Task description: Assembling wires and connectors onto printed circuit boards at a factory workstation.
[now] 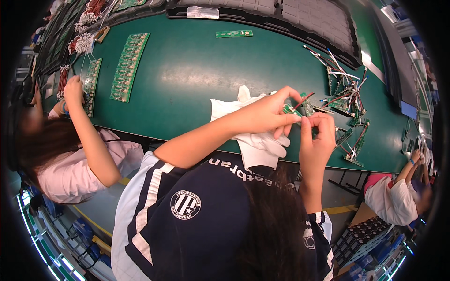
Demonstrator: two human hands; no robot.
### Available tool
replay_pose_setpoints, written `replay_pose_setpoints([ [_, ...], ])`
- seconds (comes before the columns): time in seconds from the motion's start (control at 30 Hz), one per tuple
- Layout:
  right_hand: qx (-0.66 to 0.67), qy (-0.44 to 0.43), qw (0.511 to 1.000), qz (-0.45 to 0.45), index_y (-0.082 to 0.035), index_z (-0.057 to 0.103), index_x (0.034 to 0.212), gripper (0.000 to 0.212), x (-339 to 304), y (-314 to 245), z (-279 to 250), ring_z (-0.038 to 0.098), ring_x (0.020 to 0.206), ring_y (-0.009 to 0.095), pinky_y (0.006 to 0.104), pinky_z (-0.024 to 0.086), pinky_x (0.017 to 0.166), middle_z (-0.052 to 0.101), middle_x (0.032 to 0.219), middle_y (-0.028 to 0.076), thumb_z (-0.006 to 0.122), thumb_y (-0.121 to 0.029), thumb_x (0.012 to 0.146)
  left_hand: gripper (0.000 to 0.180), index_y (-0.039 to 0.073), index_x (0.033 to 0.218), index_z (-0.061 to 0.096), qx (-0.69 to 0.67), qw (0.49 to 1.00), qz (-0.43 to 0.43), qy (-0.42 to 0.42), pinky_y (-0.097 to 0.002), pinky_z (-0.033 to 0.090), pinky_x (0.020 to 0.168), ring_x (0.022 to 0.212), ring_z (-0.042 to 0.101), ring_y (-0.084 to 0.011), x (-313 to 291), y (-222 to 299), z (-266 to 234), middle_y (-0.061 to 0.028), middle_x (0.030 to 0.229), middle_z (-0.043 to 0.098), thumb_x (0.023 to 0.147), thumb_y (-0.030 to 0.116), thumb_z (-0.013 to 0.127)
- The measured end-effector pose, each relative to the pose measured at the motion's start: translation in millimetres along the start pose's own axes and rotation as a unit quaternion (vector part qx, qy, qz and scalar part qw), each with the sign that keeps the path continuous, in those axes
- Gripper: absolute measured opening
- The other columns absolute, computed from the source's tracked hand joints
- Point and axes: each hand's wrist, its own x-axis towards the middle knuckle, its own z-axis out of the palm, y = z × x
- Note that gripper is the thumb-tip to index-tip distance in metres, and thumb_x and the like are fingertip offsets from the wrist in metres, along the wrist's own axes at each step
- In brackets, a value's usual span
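My left hand [274,111] pinches a small green circuit board [291,111] between thumb and fingers, just above the table's near edge. A dark red wire [307,98] shows by the board. Close against its end, my right hand [320,131] is closed, thumb and forefinger pressed together beside the left thumb. Whatever sits between those right fingertips is too small and hidden to name. Beneath my left forearm and hand lies a crumpled white glove or cloth [259,152], partly hanging over the edge. To the right spreads a loose pile of green boards with wires [348,100].
A single narrow board [234,33] lies at the back of the green table [187,70]. Black trays [318,21] line the far side. A board panel [130,68] lies at left, near a co-worker's raised hand [74,91] and wire bundles [83,43]. Another person [396,199] works at right.
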Motion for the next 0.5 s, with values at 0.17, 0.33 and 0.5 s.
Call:
replay_pose_setpoints([
  [0.17,-0.073,-0.017,0.997,0.025,0.001,0.052,0.079,0.012,3.8,18.4,-26.6,0.054,0.074,0.025,0.0313,0.043,0.067,0.054,0.082,0.012,0.062,-0.003,0.074,0.031,0.005,0.111,0.047,0.244,0.931,0.105,0.25,-0.0266,0.047,0.063,0.072,0.059,-0.0154,7.8,11.8,-30.4,-0.0073,0.083,0.06,0.083,0.014,0.057],
  [0.33,-0.092,0.045,0.992,0.074,0.001,0.055,0.084,0.011,19.1,36.0,-62.2,0.054,0.073,0.023,0.0315,0.043,0.07,0.055,0.081,0.011,0.058,-0.006,0.077,0.038,0.007,0.114,0.05,0.658,0.579,0.138,0.462,-0.0417,0.029,0.095,0.113,0.04,-0.0294,20.7,-8.0,-95.3,-0.0144,0.115,0.048,0.078,0.013,0.058],
  [0.5,-0.186,-0.008,0.982,0.04,-0.001,0.057,0.085,0.01,40.2,60.8,-66.5,0.052,0.087,0.03,0.0366,0.039,0.078,0.056,0.088,0.013,0.056,-0.009,0.078,0.028,0.009,0.103,0.056,0.624,0.636,0.084,0.446,-0.0391,0.032,0.085,0.1,0.045,-0.028,17.1,-7.8,-108.5,-0.0103,0.101,0.051,0.076,0.015,0.06],
])
